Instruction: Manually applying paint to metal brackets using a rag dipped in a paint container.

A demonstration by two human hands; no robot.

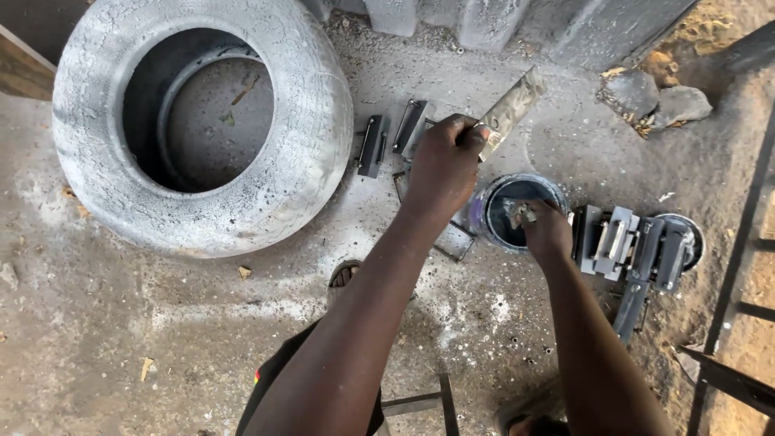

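My left hand [442, 164] grips the lower end of a flat metal bar [509, 108] smeared with grey paint, holding it slanted up to the right above the ground. My right hand [546, 230] reaches into a round paint can [517, 211] with a dark inside, and pinches a small grey-stained piece, perhaps a rag or brush, over the paint. The can stands on the dusty ground just right of my left hand.
A big grey-painted tyre [202, 121] lies at the upper left. Small dark metal brackets [373, 145] rest on the ground near the bar. A cluster of grey metal pieces [634, 242] sits right of the can. Stones [658, 101] lie at upper right.
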